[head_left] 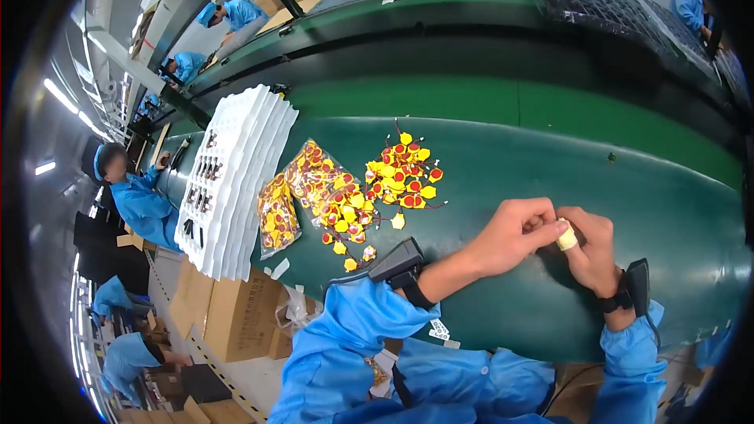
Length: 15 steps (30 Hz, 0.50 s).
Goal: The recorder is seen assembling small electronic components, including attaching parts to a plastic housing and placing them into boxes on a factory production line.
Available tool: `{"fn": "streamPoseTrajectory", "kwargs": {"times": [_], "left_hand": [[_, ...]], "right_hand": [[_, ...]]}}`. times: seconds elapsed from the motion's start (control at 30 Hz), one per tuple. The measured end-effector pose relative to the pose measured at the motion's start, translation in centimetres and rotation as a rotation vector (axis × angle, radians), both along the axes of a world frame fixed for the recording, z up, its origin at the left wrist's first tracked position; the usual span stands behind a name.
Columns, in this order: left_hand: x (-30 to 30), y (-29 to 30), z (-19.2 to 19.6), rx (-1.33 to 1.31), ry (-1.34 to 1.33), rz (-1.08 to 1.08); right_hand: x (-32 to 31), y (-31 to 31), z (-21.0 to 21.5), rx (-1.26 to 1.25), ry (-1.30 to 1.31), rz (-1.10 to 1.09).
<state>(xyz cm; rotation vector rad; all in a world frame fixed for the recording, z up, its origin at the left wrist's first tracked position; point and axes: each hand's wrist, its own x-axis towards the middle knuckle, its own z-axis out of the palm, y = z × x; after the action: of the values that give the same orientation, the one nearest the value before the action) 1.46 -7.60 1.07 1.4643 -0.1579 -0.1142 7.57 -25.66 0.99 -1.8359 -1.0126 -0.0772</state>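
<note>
Two hands meet over a green work surface [565,165].
The left hand [514,235] and right hand [591,247] pinch together at the right hand's finger cot [566,238]; beyond the left hand lie loose yellow-and-red parts [402,174].

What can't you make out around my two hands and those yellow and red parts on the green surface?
- Head view: whatever sits between the left hand and right hand is hidden by the curled fingers; only a pale finger cot shows.
- Loose yellow and red parts: too small to identify.
- Clear bags of them: glare blurs the contents.
- White tray stack: slot contents too small.
</note>
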Motion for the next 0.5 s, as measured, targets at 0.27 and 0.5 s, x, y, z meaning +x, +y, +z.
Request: {"fn": "streamPoseTrajectory", "kwargs": {"times": [0.27,0.5], "left_hand": [[-0.3,-0.1,0.6,0.0,0.013,-0.13],[-0.6,0.2,0.0,0.095,-0.094,-0.143]], "right_hand": [[1.2,-1.0,0.0,-0.107,0.049,0.084],[1.3,-1.3,-0.5,-0.116,0.015,0.084]]}}
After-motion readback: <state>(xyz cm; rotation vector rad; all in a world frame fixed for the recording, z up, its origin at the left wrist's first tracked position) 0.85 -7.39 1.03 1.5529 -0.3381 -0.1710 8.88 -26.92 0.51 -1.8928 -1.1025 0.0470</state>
